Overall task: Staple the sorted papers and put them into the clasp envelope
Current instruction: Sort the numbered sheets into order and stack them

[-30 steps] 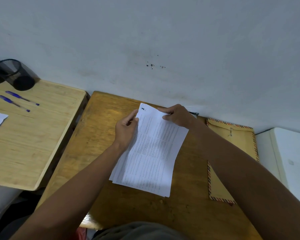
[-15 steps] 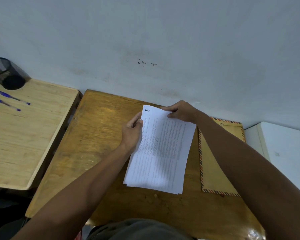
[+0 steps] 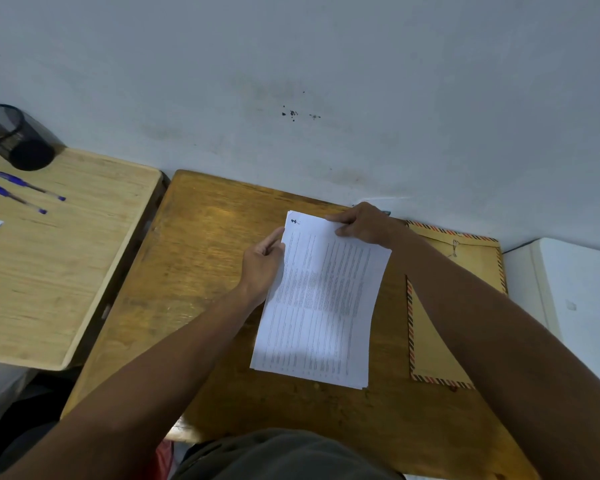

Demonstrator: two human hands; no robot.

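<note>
The sorted papers [image 3: 321,303] lie as a thin white stack of printed sheets near the middle of the darker wooden desk [image 3: 194,271], angled slightly, with the near edges visibly fanned out of register. The left hand [image 3: 262,268] holds the stack's left edge near the far corner, fingers curled against it, while the right hand [image 3: 362,225] pinches the far right corner between thumb and curled fingers. The likeliest trouble is that the sheets, smooth and slippery against one another, slide further apart before any staple goes in, so that a staple catches only some of them; squaring the edges first seems needed. No stapler can be clearly made out, though a small dark object peeks out beyond the right hand at the wall and is too hidden to name. The clasp envelope [image 3: 433,351] lies flat just right of the stack, brown manila with a striped red-and-dark border and a metal clasp at its far end, partly covered by the right forearm, which could drag or crease it. On the paler desk [image 3: 59,271] to the left lie two blue pens [image 3: 25,190] and a dark mesh cup [image 3: 14,136].
</note>
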